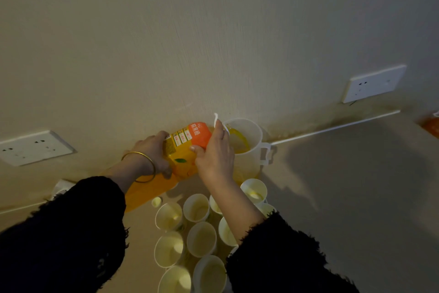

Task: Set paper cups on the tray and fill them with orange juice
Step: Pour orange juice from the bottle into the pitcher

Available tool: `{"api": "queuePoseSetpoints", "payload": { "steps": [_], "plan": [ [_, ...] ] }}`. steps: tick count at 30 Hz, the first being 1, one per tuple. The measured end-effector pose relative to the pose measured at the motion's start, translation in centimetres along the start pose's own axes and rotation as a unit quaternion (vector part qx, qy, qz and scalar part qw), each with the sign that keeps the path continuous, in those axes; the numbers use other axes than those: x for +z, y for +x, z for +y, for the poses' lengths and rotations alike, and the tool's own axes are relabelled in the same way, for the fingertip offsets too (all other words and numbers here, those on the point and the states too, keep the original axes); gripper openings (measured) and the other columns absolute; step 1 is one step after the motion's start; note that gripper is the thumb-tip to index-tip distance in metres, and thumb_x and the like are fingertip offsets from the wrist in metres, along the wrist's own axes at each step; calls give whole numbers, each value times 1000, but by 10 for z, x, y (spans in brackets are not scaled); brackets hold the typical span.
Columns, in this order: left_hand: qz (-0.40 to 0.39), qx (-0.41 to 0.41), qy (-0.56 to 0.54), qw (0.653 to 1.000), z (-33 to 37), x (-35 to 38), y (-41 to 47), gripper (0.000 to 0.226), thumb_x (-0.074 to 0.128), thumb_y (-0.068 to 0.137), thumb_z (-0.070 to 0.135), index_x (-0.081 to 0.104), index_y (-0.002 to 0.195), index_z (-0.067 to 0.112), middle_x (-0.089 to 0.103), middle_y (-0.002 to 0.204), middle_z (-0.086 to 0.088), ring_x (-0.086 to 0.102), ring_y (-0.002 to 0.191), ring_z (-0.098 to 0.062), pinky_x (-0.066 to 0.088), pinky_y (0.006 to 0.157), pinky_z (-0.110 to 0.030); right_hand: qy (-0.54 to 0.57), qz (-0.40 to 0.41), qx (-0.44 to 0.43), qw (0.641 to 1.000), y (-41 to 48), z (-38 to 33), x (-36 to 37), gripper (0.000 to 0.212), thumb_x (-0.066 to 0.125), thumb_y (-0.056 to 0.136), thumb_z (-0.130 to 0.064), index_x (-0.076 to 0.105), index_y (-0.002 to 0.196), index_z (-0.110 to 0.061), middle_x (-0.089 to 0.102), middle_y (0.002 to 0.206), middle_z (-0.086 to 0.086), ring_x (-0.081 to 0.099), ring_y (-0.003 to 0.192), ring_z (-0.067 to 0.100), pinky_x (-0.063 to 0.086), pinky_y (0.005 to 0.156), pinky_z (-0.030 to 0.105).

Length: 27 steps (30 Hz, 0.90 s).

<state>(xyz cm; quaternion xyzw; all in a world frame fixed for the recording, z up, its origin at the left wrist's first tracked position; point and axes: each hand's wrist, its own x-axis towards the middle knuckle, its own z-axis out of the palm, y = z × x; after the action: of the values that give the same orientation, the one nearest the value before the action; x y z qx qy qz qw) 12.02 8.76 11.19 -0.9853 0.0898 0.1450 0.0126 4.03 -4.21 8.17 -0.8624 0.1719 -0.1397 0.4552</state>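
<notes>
An orange juice bottle (184,150) lies tilted, its neck over a clear plastic jug (247,150), and juice runs into the jug. My left hand (154,152) grips the bottle's lower body. My right hand (215,155) grips it near the neck; a white plastic ring (215,119) sticks up above the fingers. Several white paper cups (202,239) stand grouped below the jug, open side up. My right forearm covers some of them. The tray under the cups is not visible.
The wall behind carries a socket at left (33,147) and another at right (374,83). A small yellow cap (156,202) lies beside the cups. An orange thing (431,126) shows at the right edge. The beige counter (344,185) stretches to the right.
</notes>
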Motion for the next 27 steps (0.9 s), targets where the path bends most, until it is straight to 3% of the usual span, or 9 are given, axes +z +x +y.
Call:
{"api": "queuePoseSetpoints", "payload": {
  "steps": [16,27],
  "plan": [
    [1,5,3,1000,1,-3,-2,113,88,41,33,29,138,26,52,125,-6,52,111,-33,48,92,-48,9,-2,9,1000,0,0,0,93,67,85,-34,5,152,-19,32,150,5,31,138,23,30,109,39],
    [1,26,-70,997,6,-2,-5,106,88,49,21,31,138,20,53,126,-8,52,112,-31,47,90,-38,1,8,6,1000,5,-6,-12,92,70,83,-33,8,151,-22,34,149,4,32,137,23,28,109,38]
  ]
}}
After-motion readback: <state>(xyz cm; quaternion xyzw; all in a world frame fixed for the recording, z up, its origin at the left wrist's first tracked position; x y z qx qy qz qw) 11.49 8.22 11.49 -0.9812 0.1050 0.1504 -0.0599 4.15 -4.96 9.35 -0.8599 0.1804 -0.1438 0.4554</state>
